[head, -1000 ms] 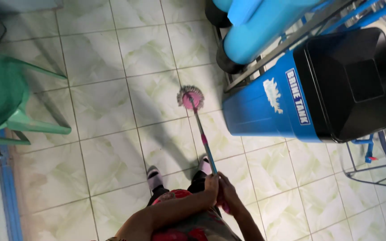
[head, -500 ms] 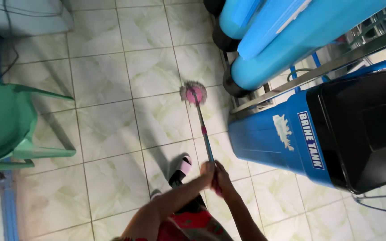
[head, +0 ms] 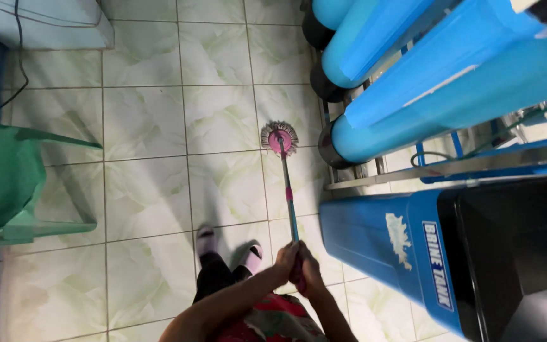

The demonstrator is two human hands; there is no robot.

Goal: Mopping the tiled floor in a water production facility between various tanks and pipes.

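I hold a mop by its thin handle (head: 288, 196), which runs forward and down to a round pink and grey mop head (head: 279, 139) resting on the tiled floor (head: 153, 190). My left hand (head: 285, 256) and my right hand (head: 309, 269) are both closed around the pink grip at the near end of the handle, side by side. The mop head lies close to the base of the tall blue cylinders (head: 413, 82). My feet in light slippers (head: 205, 239) stand just left of my hands.
A big blue tank with a black lid (head: 476, 253) stands to the right, behind a metal frame (head: 451, 168) that carries the cylinders. A green plastic chair (head: 7, 183) is at the left. A pale appliance (head: 39, 22) with a black cable sits at the far left corner.
The mop head has slid forward along the floor toward the cylinders' base. My view has moved forward and both feet have stepped up.
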